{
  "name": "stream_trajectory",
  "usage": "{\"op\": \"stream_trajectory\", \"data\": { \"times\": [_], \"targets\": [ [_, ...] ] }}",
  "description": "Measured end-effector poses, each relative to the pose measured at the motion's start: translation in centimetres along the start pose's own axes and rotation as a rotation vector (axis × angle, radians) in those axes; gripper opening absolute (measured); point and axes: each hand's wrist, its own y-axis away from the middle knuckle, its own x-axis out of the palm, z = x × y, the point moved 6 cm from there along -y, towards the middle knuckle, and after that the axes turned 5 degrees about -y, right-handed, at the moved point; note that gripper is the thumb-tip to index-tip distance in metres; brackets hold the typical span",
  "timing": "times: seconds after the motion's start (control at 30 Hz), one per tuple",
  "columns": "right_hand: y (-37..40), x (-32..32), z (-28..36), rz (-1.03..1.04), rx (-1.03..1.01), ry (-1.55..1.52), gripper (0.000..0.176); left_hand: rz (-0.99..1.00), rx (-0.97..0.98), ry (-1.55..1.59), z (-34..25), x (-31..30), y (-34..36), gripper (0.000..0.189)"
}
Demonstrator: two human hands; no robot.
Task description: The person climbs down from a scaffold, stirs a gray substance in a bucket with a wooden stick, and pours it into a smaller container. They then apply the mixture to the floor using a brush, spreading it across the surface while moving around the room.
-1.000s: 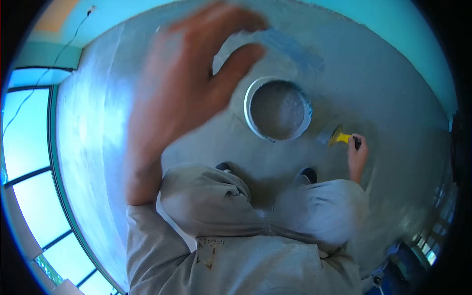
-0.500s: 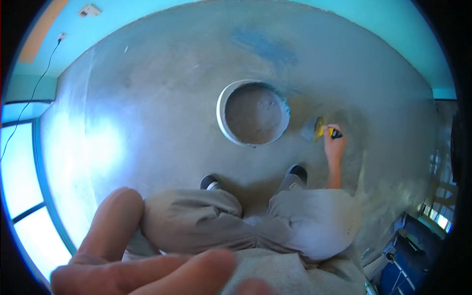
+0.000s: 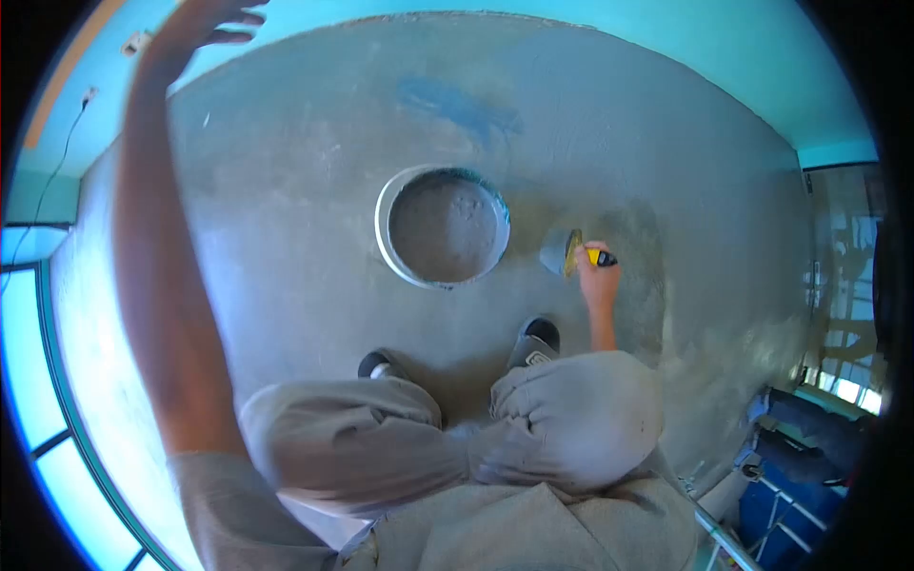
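Observation:
My right hand is closed round the yellow and black handle of a putty knife, whose wide blade rests at the grey floor. To its left stands a round bucket with a white rim, holding grey wet mix. At the upper left, my left arm is stretched out, and my left hand has its fingers apart with nothing in them. Part of that hand is cut off by the frame's top edge.
My shoes and bent knees are below the bucket. A blue smear marks the floor behind it. Teal walls surround the floor. A metal frame with dark and blue items stands at the lower right.
My left hand has swung from the bottom of the view up to the upper left. The view has shifted, so bucket and putty knife appear further left; my right hand still holds the knife.

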Motion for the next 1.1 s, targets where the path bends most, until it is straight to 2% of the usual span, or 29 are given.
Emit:
{"op": "stream_trajectory", "data": {
  "times": [0.07, 0.1, 0.13, 0.17, 0.2, 0.3, 0.33, 0.4, 0.43, 0.53, 0.63, 0.73, 0.8, 0.87, 0.97, 1.03, 1.1],
  "targets": [
    [-1.0, 0.0, 0.8, 0.064, -0.014, -0.044, 0.015, -0.433, -0.217, 0.560, 8.4, 5.5, -0.6, 0.040],
    [-1.1, -0.6, 2.6, 0.065, 0.001, -0.029, 0.015, -0.280, -0.510, 0.523, 13.4, 9.4, -0.3, 0.037],
    [-0.9, -1.6, 5.6, 0.060, 0.018, -0.018, 0.014, -0.316, -0.467, 0.472, 15.2, 13.1, 1.5, 0.032],
    [-0.9, -2.5, 8.3, 0.037, -0.002, -0.064, 0.015, -0.052, -0.538, 0.344, 17.2, 16.8, 2.7, 0.024],
    [-0.6, -3.7, 10.7, 0.016, -0.014, -0.101, 0.016, 0.269, -0.670, 0.021, 17.9, 19.7, 5.2, 0.033],
    [-0.2, -5.6, 18.0, 0.066, -0.126, -0.315, 0.019, 0.530, -0.911, 0.321, 19.5, 22.8, 8.1, 0.041],
    [-0.1, -5.9, 19.6, 0.100, -0.186, -0.326, 0.020, 0.289, -0.912, 0.415, 19.8, 22.4, 7.2, 0.042],
    [0.1, -5.3, 22.9, 0.173, -0.298, -0.383, 0.017, 0.037, -0.814, 0.328, 20.4, 20.7, 3.5, 0.043],
    [0.1, -4.0, 23.7, 0.238, -0.265, -0.368, 0.016, -0.078, -0.762, 0.285, 20.2, 20.4, 2.4, 0.044],
    [0.2, 1.2, 24.8, 0.446, -0.270, -0.245, 0.014, -0.126, -0.724, 0.329, 17.7, 21.0, 0.2, 0.044],
    [1.0, 3.5, 25.9, 0.468, -0.346, -0.112, 0.014, -0.021, -0.742, 0.274, 16.4, 22.2, -0.4, 0.047],
    [0.0, 2.3, 22.7, 0.371, -0.154, -0.438, 0.015, -0.014, -0.765, 0.325, 16.5, 22.3, 0.6, 0.048],
    [-0.9, 0.4, 20.5, 0.295, -0.028, -0.666, 0.014, -0.027, -0.750, 0.329, 20.3, 22.8, 0.2, 0.050],
    [-1.7, -1.3, 17.3, 0.202, 0.045, -0.950, 0.016, -0.079, -0.746, 0.391, 21.2, 22.3, 0.9, 0.050],
    [-0.9, -4.6, 12.2, -0.018, 0.181, -1.373, 0.017, -0.167, -0.791, 0.591, 25.5, 23.4, 1.3, 0.064],
    [0.6, -6.1, 13.3, -0.328, 0.383, -1.486, 0.023, -0.172, -0.754, 0.600, 24.8, 23.2, 1.4, 0.059],
    [1.1, -7.3, 9.7, -0.159, 0.362, -1.819, 0.027, -0.119, -0.688, 0.649, 27.7, 24.5, 0.4, 0.061]
  ]
}}
